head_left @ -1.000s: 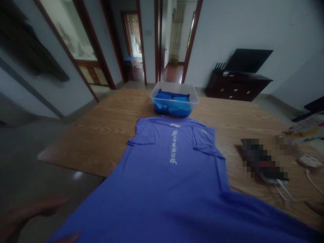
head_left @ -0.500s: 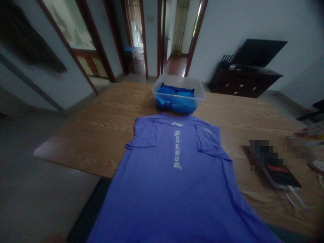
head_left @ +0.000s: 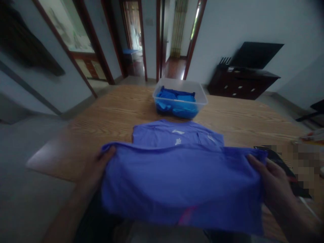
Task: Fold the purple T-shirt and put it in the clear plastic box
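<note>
Table: wood-grained top (head_left: 101,111), its left corner jutting over the pale floor (head_left: 22,148).
Tub: clear plastic (head_left: 201,92), at the far side of the table, with blue clothes (head_left: 177,104) inside.
Shirt: purple (head_left: 182,182), its collar end flat on the table just near of the tub, its near part lifted above the table.
Left hand: fingers closed on the left end of the raised hem; hand (head_left: 107,158).
Right hand: gripping the right end of that hem, thumb on top; hand (head_left: 270,172).
Room: at far right, a dark cabinet (head_left: 243,82) bearing a TV (head_left: 257,55) and a router (head_left: 225,60); at far centre, doorways, one with a curtain (head_left: 179,30); at left, a dark garment (head_left: 30,50) by the wall.
Since half a second ago: the shirt lay spread toward the near side, its whole column of lettering (head_left: 178,141) in sight; now the hem is up in both hands and only the top character and the logo (head_left: 178,132) show.
Hidden: the rest of the lettering, behind the lifted cloth.
Hard to make out: a dark item (head_left: 274,157) at right, pixelated and partly behind the right hand; a pink mark (head_left: 187,214) low on the cloth, blurred.
Cut off: a colourful packet (head_left: 314,136) at the right edge.
</note>
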A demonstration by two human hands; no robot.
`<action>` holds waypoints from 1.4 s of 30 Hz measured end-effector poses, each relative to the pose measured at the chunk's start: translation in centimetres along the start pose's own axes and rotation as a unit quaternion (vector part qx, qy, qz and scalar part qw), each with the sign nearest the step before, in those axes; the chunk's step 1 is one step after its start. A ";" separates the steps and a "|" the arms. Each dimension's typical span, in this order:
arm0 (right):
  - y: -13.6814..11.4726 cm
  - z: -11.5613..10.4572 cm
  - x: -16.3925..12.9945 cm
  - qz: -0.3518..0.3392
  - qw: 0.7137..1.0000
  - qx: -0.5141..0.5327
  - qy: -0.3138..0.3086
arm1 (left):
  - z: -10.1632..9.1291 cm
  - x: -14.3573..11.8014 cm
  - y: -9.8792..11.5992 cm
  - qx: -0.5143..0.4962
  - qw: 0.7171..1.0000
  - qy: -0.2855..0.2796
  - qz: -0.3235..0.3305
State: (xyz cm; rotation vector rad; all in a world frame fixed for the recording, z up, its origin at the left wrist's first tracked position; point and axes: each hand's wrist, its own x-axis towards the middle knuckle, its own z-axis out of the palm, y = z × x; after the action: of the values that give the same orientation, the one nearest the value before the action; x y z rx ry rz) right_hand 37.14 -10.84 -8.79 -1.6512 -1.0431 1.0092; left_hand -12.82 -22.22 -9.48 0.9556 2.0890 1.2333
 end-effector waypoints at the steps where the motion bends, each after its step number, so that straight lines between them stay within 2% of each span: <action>1: -0.2 1.1 1.1 0.009 1.000 0.005 0.002 | 0.7 1.3 0.4 -0.015 1.000 -0.019 0.013; 3: -0.6 2.5 3.1 -0.002 1.000 -0.019 -0.003 | 2.4 4.5 1.4 -0.025 0.994 -0.081 0.065; 5: -0.7 3.1 5.2 -0.047 0.995 -0.080 -0.030 | 4.2 7.7 2.1 0.003 0.984 -0.125 0.130; 8: -0.8 3.6 8.7 -0.158 0.967 -0.189 -0.062 | 6.3 11.6 2.1 0.073 0.974 -0.094 0.193; 11: -0.9 4.6 12.4 -0.222 0.944 -0.236 -0.058 | 7.5 14.4 1.5 0.176 0.961 -0.065 0.204; 14: -0.7 5.9 15.6 -0.237 0.936 -0.253 -0.061 | 8.3 16.4 1.3 0.261 0.939 -0.059 0.214; 18: 0.2 7.5 18.8 -0.250 0.927 -0.273 -0.061 | 9.6 18.2 1.3 0.301 0.926 -0.068 0.215; 21: 0.9 8.3 19.9 -0.270 0.916 -0.293 -0.048 | 10.2 18.9 1.3 0.318 0.921 -0.070 0.215; 24: 0.9 8.4 19.6 -0.291 0.907 -0.305 -0.011 | 10.3 19.3 1.2 0.327 0.917 -0.066 0.219; 26: 0.5 7.7 18.2 -0.314 0.901 -0.301 0.009 | 9.9 19.1 0.8 0.319 0.918 -0.072 0.223; 28: 0.0 6.3 15.6 -0.357 0.883 -0.304 -0.008 | 8.8 18.2 0.1 0.300 0.921 -0.078 0.236; 31: -0.2 3.1 9.8 -0.416 0.826 -0.360 -0.124 | 6.5 15.1 -1.2 0.282 0.922 -0.060 0.257; 32: 0.2 2.0 7.8 -0.418 0.803 -0.386 -0.177 | 5.7 13.6 -1.7 0.278 0.926 -0.053 0.250; 34: 1.4 -0.1 4.3 -0.381 0.780 -0.432 -0.243 | 4.3 10.3 -2.6 0.256 0.942 -0.066 0.205; 36: 3.1 -1.8 2.0 -0.358 0.776 -0.453 -0.252 | 3.3 6.8 -3.4 0.231 0.958 -0.091 0.142; 38: 4.8 -3.2 1.1 -0.351 0.784 -0.458 -0.228 | 2.9 4.0 -4.0 0.229 0.963 -0.105 0.095; 42: 7.0 -4.2 1.3 -0.294 0.823 -0.448 -0.187 | 2.6 1.2 -5.4 0.248 0.963 -0.093 0.051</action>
State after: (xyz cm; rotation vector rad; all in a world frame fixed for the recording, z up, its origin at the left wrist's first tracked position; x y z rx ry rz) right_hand 42.85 -12.38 -14.63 -1.6219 -2.3824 0.4059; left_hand -13.24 -21.74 -15.52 1.3534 2.2592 0.6321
